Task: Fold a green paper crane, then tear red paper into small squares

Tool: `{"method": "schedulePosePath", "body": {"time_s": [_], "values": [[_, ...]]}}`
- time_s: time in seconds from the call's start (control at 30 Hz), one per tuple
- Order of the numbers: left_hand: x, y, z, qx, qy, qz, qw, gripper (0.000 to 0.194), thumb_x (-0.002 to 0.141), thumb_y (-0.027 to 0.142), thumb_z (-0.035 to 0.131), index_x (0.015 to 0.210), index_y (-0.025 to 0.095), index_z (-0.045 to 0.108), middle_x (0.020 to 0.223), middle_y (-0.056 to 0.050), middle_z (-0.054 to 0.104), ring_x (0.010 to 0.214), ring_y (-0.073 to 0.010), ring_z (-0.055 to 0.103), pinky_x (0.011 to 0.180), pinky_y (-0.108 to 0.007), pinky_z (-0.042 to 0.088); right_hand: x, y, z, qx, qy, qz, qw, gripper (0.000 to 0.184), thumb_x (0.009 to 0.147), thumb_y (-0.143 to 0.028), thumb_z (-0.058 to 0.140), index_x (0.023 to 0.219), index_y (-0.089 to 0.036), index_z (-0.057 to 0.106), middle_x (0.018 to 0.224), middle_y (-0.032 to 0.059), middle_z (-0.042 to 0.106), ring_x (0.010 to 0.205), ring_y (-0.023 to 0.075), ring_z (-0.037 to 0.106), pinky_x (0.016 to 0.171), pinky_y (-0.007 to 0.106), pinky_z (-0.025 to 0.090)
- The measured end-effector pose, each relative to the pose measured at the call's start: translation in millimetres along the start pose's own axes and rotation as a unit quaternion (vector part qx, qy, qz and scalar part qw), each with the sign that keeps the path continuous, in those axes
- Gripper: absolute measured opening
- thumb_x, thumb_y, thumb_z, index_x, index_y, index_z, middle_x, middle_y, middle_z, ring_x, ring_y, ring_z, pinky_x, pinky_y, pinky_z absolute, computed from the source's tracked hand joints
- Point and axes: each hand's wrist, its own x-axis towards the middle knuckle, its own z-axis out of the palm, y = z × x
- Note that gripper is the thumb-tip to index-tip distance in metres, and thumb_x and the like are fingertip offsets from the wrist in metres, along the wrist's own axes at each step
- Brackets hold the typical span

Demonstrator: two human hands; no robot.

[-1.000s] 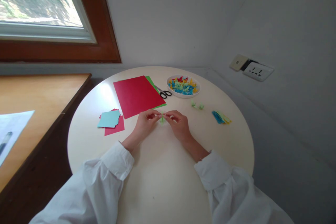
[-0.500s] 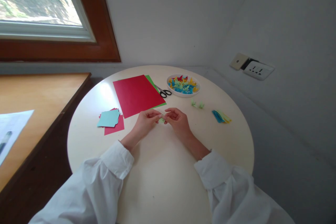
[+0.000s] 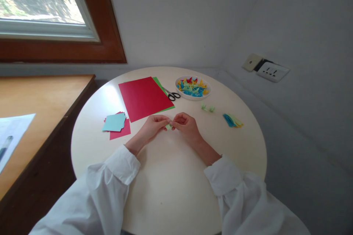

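A small pale green folded paper [image 3: 168, 127] is pinched between my two hands, just above the middle of the round white table [image 3: 173, 191]. My left hand [image 3: 152, 126] grips it from the left with thumb and fingertips. From the right my right hand [image 3: 186, 125] holds it, its fingers curled and the thumb close to the other thumb. Fingers cover most of the paper, so its full shape is hidden. Two small light green folded paper pieces [image 3: 207, 108] lie beyond my right hand.
Red sheets [image 3: 146, 99] lie over green paper [image 3: 168, 109], with black-handled scissors [image 3: 173, 96] alongside. A white bowl [image 3: 193, 98] holds several colourful folded papers. Light blue squares [image 3: 114, 122] rest on red ones at left; blue and yellow strips [image 3: 233, 120] lie at right.
The fingers of my right hand have curled in closer around the pale green paper, and the hands have come slightly nearer each other. The view has tilted a little; the other things lie still.
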Motion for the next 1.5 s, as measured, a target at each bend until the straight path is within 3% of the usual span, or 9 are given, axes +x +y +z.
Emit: {"method": "schedulePosePath", "body": {"time_s": [0.2, 0.4, 0.63, 0.97, 1.2, 1.3, 1.5], "values": [[0, 1, 4.0, -0.038, 0.054, -0.010, 0.998, 0.018, 0.064, 0.032, 0.070, 0.064, 0.014, 0.067, 0.063, -0.002, 0.063, 0.058, -0.0098, 0.052, 0.055, -0.021, 0.038, -1, -2, 4, -0.026, 0.026, -0.020, 0.999, 0.025, 0.058, -0.034, 0.073, 0.064, -0.020, 0.054, 0.059, -0.0041, 0.058, 0.057, 0.0114, 0.057, 0.058, 0.027, 0.047], [1, 1, 4.9, -0.091, 0.106, -0.001, 0.990, 0.019, 0.058, 0.030, 0.074, 0.064, 0.014, 0.067, 0.065, -0.001, 0.063, 0.056, -0.0096, 0.053, 0.054, -0.022, 0.039, -6, -5, 7, -0.092, 0.015, -0.052, 0.994, 0.030, 0.053, -0.029, 0.076, 0.072, -0.021, 0.054, 0.076, -0.0015, 0.060, 0.075, 0.0136, 0.057, 0.061, 0.025, 0.046], [1, -2, 7.3, -0.118, 0.102, 0.007, 0.988, 0.017, 0.059, 0.029, 0.074, 0.063, 0.014, 0.067, 0.063, -0.001, 0.063, 0.057, -0.0093, 0.054, 0.054, -0.021, 0.039, -5, 1, 7, -0.082, 0.005, -0.062, 0.995, 0.026, 0.059, -0.031, 0.073, 0.070, -0.021, 0.052, 0.071, -0.0026, 0.057, 0.068, 0.0122, 0.057, 0.062, 0.026, 0.048], [0, 0, 8.2, -0.047, 0.113, 0.050, 0.991, 0.023, 0.059, 0.033, 0.075, 0.069, 0.013, 0.069, 0.066, -0.002, 0.065, 0.062, -0.0119, 0.056, 0.060, -0.024, 0.041, -5, -1, 7, -0.050, 0.014, -0.068, 0.996, 0.022, 0.058, -0.028, 0.072, 0.068, -0.021, 0.054, 0.069, -0.0023, 0.059, 0.067, 0.0128, 0.058, 0.063, 0.026, 0.048], [0, 4, 10.3, -0.048, 0.169, 0.039, 0.984, 0.037, 0.052, 0.035, 0.081, 0.078, 0.012, 0.069, 0.072, -0.004, 0.067, 0.068, -0.0137, 0.059, 0.067, -0.027, 0.045, -1, 2, 5, -0.035, 0.034, -0.059, 0.997, 0.027, 0.054, -0.030, 0.076, 0.067, -0.021, 0.054, 0.064, -0.0044, 0.056, 0.058, 0.0110, 0.054, 0.060, 0.027, 0.047], [0, 5, 10.7, -0.077, 0.155, 0.037, 0.984, 0.039, 0.051, 0.035, 0.082, 0.079, 0.012, 0.067, 0.076, -0.005, 0.068, 0.072, -0.0144, 0.062, 0.072, -0.029, 0.046, 0, 2, 4, -0.043, 0.044, -0.062, 0.996, 0.029, 0.054, -0.033, 0.076, 0.067, -0.021, 0.053, 0.064, -0.0043, 0.056, 0.058, 0.0112, 0.054, 0.059, 0.027, 0.047], [1, 1, 8.6, -0.071, 0.115, 0.040, 0.990, 0.042, 0.052, 0.034, 0.082, 0.084, 0.013, 0.066, 0.072, -0.004, 0.068, 0.068, -0.0149, 0.063, 0.067, -0.027, 0.047, -2, 0, 4, -0.030, 0.052, -0.066, 0.996, 0.030, 0.056, -0.034, 0.076, 0.068, -0.021, 0.052, 0.067, -0.0039, 0.056, 0.060, 0.0111, 0.056, 0.058, 0.026, 0.048]]}}
